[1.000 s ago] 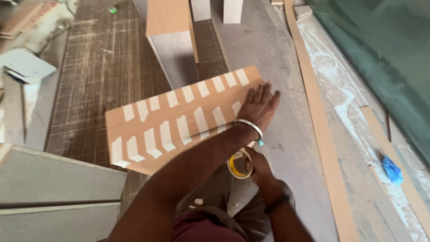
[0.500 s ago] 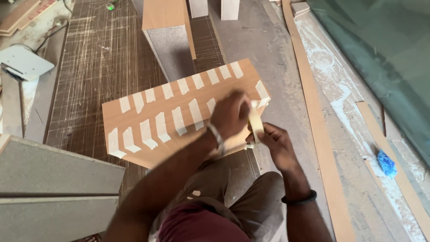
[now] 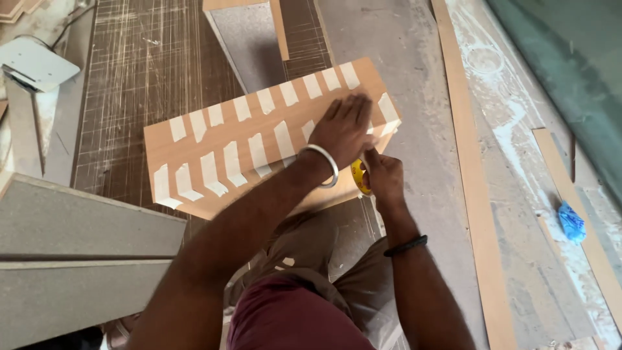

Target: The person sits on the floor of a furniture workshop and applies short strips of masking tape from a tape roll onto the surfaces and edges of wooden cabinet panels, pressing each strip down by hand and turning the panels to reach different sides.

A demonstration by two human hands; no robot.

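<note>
1. Since the earlier frame, the left hand has slid toward the right end of the wooden panel and now lies flat there, fingers spread and pressed on the face, gripping nothing.
2. Landmark is the wooden panel, lying across the scored workboard. Left of it sits a grey board stack; behind it stands a grey-faced box.
3. On the panel, pale masking-tape strips run in two slanted rows wrapping its edges.
4. Just at the panel's near right edge, the right hand is curled round a yellow tape roll, fingers closed on it.
5. To do this well, I judge the flat hand should keep pressure while each strip is pulled taut and rubbed down over the edge.
6. Far right of the panel lies a crumpled blue wrapper, beside long wood strips.
</note>
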